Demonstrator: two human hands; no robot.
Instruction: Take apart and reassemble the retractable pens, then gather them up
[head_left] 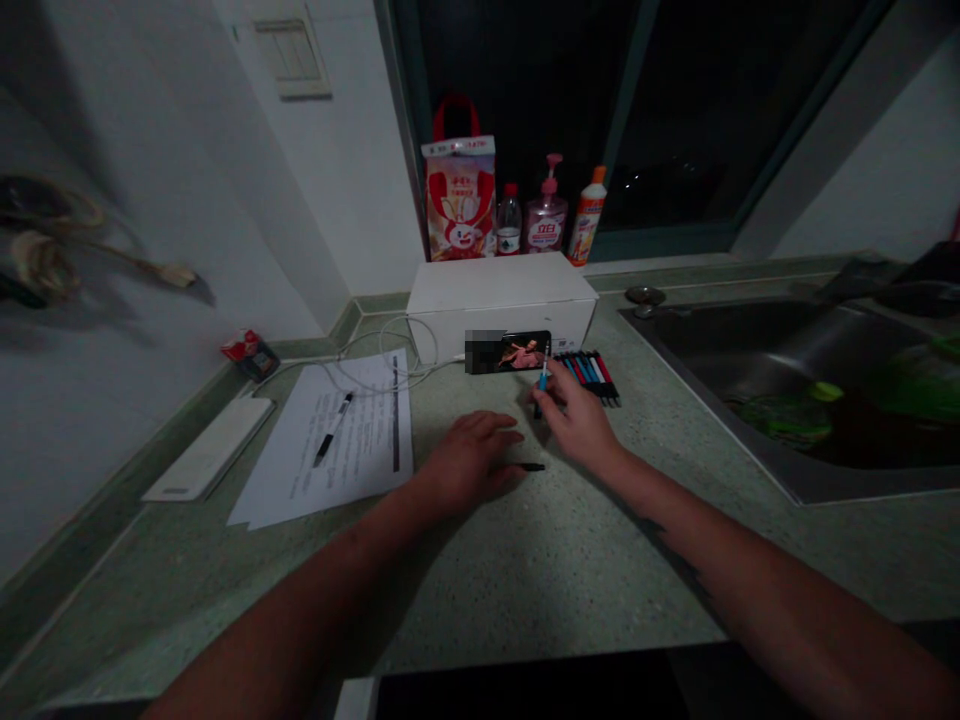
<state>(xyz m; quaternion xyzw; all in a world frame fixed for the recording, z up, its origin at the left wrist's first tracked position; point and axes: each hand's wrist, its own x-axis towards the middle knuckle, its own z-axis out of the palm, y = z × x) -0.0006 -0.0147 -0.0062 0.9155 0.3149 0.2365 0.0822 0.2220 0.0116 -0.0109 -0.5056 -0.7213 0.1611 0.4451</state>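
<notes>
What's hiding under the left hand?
A thin black tip, probably a pen's, pokes out past the left hand, with green counter around it. The rest is covered by the hand, so I can't tell whether it's gripped or what else lies there.

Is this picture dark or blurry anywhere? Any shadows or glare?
Head view: dim overall, the window nearly black apart from small glints; head view: soft shadow on the counter beside the left forearm; head view: print on the papers too small and soft to read; head view: a pixelated block hides part of the phone.
</notes>
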